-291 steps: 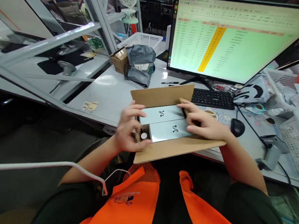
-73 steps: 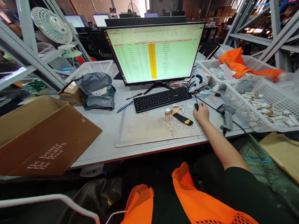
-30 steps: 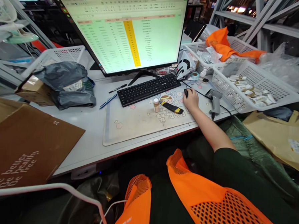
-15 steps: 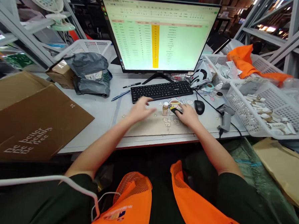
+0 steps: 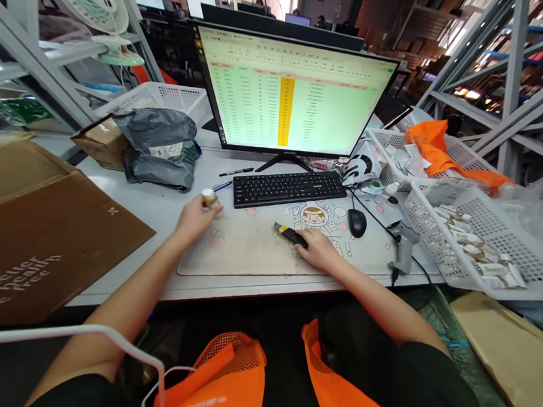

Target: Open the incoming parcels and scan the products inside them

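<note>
From where I stand, the small white-capped bottle point(image 5: 208, 196) is in the person's left hand point(image 5: 195, 219), near the left edge of the desk mat point(image 5: 246, 254), just beyond the keyboard's end; whether its base touches anything I can't tell. The left fingers are closed narrowly around it, below the cap. I'd keep that grip light and the bottle upright, and mind the blue pen point(image 5: 223, 186) just beside it.

The right hand point(image 5: 319, 250) has its fingers wrapped about the rear of the black-and-yellow cutter point(image 5: 292, 234), low over the mat, its tip angled away and leftward. I can't make out whether the blade is out, so treating it as bare seems wise: tip away from the other wrist, both hands well apart.

Farther out, the keyboard point(image 5: 290, 189) and mouse point(image 5: 356, 223) sit close by on the counter point(image 5: 147, 198). The brown carton point(image 5: 46, 240) stands by the left forearm, so that elbow is best moved gently.
</note>
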Available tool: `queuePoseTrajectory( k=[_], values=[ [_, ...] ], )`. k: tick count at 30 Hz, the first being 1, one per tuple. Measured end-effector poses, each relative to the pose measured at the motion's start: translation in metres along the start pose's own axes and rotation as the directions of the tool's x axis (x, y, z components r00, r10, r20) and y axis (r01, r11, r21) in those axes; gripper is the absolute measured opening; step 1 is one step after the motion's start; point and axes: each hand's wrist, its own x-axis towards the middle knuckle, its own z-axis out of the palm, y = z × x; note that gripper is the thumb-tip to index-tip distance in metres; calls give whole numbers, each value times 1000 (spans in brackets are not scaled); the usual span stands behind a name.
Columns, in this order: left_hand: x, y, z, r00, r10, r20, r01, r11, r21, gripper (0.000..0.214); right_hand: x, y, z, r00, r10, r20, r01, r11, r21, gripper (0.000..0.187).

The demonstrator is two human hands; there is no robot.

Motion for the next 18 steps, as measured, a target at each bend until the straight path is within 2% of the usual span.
queuePoseTrajectory(
  k=[2, 4, 8, 10, 12, 13, 14, 15, 16, 17, 18],
  values=[
    [7, -26, -11, 993, -79, -86, 84, 995, 47, 31, 14, -14, 8, 997, -74, 37, 73, 997, 16, 40],
    [7, -40, -11, 987, -103, -122, 109, 993, 43, 30, 28, -29, 17, 989, -129, 75, 127, 991, 31, 41],
    [4, -47, 1, 981, -145, -127, 147, 989, 4, 36, 41, -54, 32, 960, -252, 118, 245, 967, 72, 39],
    [0, -50, 2, 978, -179, -108, 176, 984, -32, 49, 43, -58, 35, 945, -306, 112, 298, 951, 81, 39],
    [-10, -51, 1, 963, -147, -226, 136, 989, -65, 70, 47, -50, 32, 952, -302, 52, 298, 952, 73, 41],
    [-16, -49, 1, 940, -71, -335, 55, 997, -57, 77, 51, -41, 29, 963, -270, 6, 270, 961, 62, 41],
    [-23, -45, 2, 900, 53, -434, -68, 998, -19, 78, 57, -30, 25, 975, -217, -48, 219, 975, 43, 41],
    [-29, -38, 5, 852, 209, -481, -215, 976, 42, 72, 65, -17, 21, 984, -150, -100, 153, 988, 22, 39],
    [-34, -27, 11, 811, 368, -455, -364, 926, 101, 61, 75, -5, 18, 986, -81, -145, 82, 997, 2, 38],
    [-36, -13, 19, 785, 502, -363, -490, 862, 131, 49, 86, 6, 15, 983, -17, -181, 14, 1000, -16, 38],
    [-34, 3, 29, 776, 587, -229, -573, 809, 131, 39, 98, 15, 14, 978, 35, -207, -42, 999, -30, 39]
  ],
)
